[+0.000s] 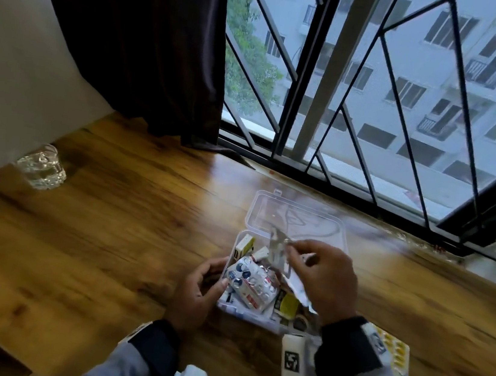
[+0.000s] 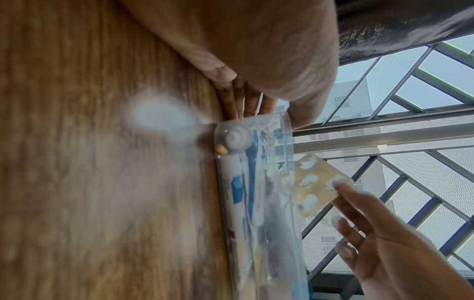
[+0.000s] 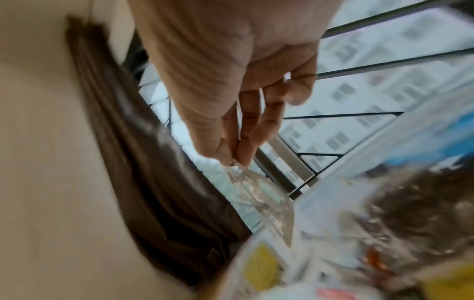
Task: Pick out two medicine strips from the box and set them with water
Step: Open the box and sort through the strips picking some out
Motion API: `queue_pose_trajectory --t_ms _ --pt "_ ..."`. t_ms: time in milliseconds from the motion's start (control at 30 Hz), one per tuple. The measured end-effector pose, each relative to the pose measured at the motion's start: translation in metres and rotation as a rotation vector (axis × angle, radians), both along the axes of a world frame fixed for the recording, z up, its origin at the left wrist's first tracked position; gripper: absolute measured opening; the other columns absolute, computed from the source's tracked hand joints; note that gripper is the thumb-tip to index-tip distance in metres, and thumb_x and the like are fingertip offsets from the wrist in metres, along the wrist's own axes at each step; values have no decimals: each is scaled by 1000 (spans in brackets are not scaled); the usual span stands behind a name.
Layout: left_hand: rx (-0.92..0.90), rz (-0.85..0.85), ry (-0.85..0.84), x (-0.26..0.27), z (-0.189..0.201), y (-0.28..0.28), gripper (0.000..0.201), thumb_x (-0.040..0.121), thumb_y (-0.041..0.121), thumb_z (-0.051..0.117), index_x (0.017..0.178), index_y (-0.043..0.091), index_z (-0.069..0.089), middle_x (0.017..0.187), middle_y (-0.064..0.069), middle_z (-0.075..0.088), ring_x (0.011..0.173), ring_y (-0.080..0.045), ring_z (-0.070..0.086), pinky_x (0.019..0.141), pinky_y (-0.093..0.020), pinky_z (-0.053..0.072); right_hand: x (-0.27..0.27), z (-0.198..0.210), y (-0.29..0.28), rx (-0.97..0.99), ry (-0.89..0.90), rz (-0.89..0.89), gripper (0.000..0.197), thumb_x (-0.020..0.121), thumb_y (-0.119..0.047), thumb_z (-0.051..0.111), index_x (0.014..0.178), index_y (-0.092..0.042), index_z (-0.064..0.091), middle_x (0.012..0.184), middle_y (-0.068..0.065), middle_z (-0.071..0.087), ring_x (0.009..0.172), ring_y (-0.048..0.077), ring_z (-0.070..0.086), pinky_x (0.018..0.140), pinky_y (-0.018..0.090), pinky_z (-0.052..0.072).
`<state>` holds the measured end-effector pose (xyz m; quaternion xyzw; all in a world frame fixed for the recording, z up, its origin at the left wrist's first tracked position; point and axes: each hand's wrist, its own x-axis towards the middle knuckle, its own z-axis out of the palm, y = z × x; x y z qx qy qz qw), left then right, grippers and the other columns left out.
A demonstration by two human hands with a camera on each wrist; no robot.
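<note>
head view: 1 clear plastic box (image 1: 255, 310) on the wooden table (image 1: 108, 232), hinged lid (image 1: 296, 216) flipped back flat toward the window grille (image 1: 363, 92). box crammed with blister strips, small cartons and sachets, too jumbled to count exactly; several strips showing on top near the left wall, 1 yellow sachet toward the near right corner. right hand (image 1: 323, 279) raised over the box, thumb and fingertips pinching 1 silver medicine strip (image 1: 277, 251) by an edge, strip hanging clear of the contents, just above the box. left hand (image 1: 200, 292) against the box's left wall, fingers curled round the near left edge, bracing it. 1 strip of yellow capsules (image 1: 396, 355) flat on the table right of the right wrist, outside the box, partly hidden by the sleeve. 1 glass of water (image 1: 42, 167) far left by the wall, well apart from the box and both strips. left wrist view: box side-on against the table, tube and packets visible through the wall, held strip (image 2: 318, 186) above the rim with right fingertips (image 2: 341, 187) on its edge; at least 4 blisters visible on it, rest blurred. right wrist view: heavy blur, strip (image 3: 259, 194) pinched between thumb and two fingers, dangling over the box contents. 2 hands, 1 strip in the air, 1 strip out on the table, 1 glass, 1 box. dark curtain (image 1: 139, 47) behind, left of the window.
</note>
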<state>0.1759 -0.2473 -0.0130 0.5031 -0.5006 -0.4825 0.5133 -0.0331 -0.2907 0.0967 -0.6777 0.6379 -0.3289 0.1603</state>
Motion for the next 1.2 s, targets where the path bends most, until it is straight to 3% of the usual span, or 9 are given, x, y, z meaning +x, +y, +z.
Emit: queue_pose_trajectory --t_ms 133,333,433,500,633,700,833,1067,1200 --pt "-8 3 2 0 -3 -1 45 77 38 61 121 26 58 119 9 69 111 -12 65 93 -38 55 -26 12 8 274 -665 -70 2 79 -19 76 80 -17 77 63 -8 73 51 0 56 49 14 43" --pt "-7 -8 10 1 -2 0 45 76 38 61 119 26 59 117 11 69 109 -11 65 91 -38 56 -49 3 13 449 -796 -146 22 74 -25 77 90 -10 76 79 2 74 52 7 45 40 14 33" --pt "-6 -2 24 1 -2 0 46 77 36 62 121 23 59 117 3 70 110 -15 65 92 -41 56 -56 9 12 369 -694 -140 14 75 -15 77 86 -7 76 69 2 72 44 -1 51 40 9 36" --pt "-2 -3 35 1 -2 -1 48 76 36 62 121 22 58 119 -1 69 111 -16 65 93 -43 55 -61 5 7 358 -506 -143 11 76 -15 78 85 -8 76 70 1 74 52 -4 62 48 9 43" --pt "4 -16 50 1 -2 -1 50 75 37 62 122 20 58 120 -3 68 111 -16 65 93 -44 55 -68 -6 -3 467 -22 -147 16 72 -39 79 82 -28 72 77 -8 74 76 9 70 76 37 58" --pt "6 -15 45 1 -2 -1 49 75 37 62 122 21 58 120 -2 68 111 -16 65 93 -43 55 -61 -2 -2 414 110 -134 21 73 -44 76 88 -31 71 80 -13 72 76 4 67 76 36 57" --pt "5 -2 34 1 -3 -2 45 76 37 63 119 25 59 119 -1 69 110 -15 65 93 -45 55 -24 7 0 262 156 58 16 77 -43 72 91 -35 70 79 -19 68 64 -5 59 64 25 48" --pt "17 -8 42 3 -2 0 52 77 37 63 124 16 58 118 -4 68 109 -17 66 92 -49 55 38 -22 -11 359 587 254 43 66 -56 75 99 -29 69 105 -8 68 97 16 60 83 34 46" --pt "21 -11 48 3 -3 -1 54 78 37 63 125 13 57 118 -4 68 110 -18 65 92 -47 55 33 -21 -17 385 466 189 41 59 -54 80 88 -33 62 96 -13 67 92 11 60 84 35 45"
